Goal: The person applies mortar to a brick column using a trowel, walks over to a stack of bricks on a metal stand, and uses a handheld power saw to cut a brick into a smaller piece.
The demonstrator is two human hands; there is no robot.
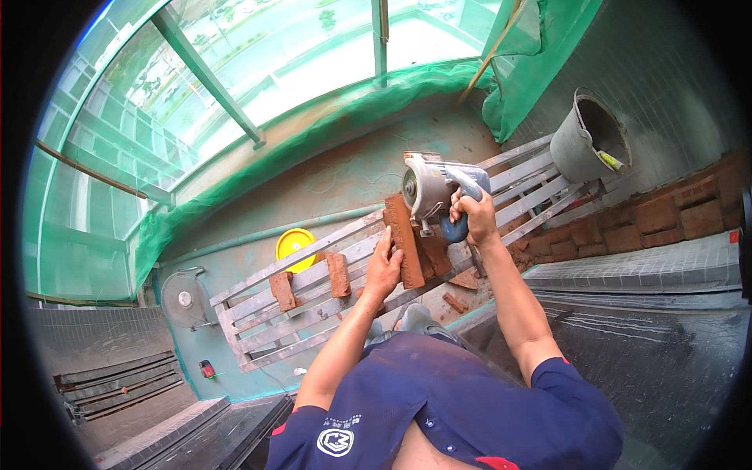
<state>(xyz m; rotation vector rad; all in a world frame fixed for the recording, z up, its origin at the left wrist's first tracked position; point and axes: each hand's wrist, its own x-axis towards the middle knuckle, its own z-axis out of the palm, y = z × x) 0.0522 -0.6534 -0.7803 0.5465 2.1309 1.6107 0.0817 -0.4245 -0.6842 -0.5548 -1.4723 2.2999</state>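
My right hand (473, 213) is wrapped round the handle of a hand-held circular saw (427, 186) with a grey guard and a dark blue grip. The saw rests at the far end of a long reddish-brown brick (406, 254). My left hand (383, 266) grips the left side of this brick, fingers along its edge and thumb on its face. The brick lies on a slatted metal bench (258, 342). More brick pieces (435, 254) lie right beside it, partly under the saw. Whether the blade touches the brick is hidden by the guard.
Two short brick pieces (338, 274) stand on the bench's left. Beyond it lies a yellow round lid (295, 249). A grey bucket (583, 141) sits at the bench's right end. A fan (186, 299) stands at left. Stacked bricks (658, 217) line the right wall; green netting (329, 117) hangs ahead.
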